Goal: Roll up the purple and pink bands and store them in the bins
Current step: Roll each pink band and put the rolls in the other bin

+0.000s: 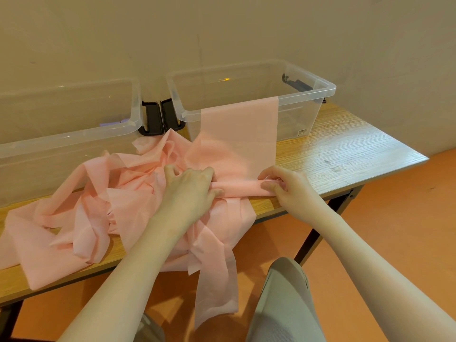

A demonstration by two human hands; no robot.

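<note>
A pink band [238, 134] lies stretched flat from the rim of the right clear bin [308, 95] down to the table's front edge, where its near end is rolled into a thin tube [243, 188]. My left hand [190, 187] grips the tube's left end. My right hand [283, 186] pinches its right end between thumb and fingers. A heap of several loose pink bands [98, 201] covers the table to the left and hangs over the front edge. Something purple [112, 123] shows through the wall of the left clear bin [74, 134].
The wooden table [345, 149] stands against a beige wall, its right part bare. Black latches [160, 117] sit between the two bins. Below lies an orange floor [394, 230], and my knee [286, 292] is under the table's front edge.
</note>
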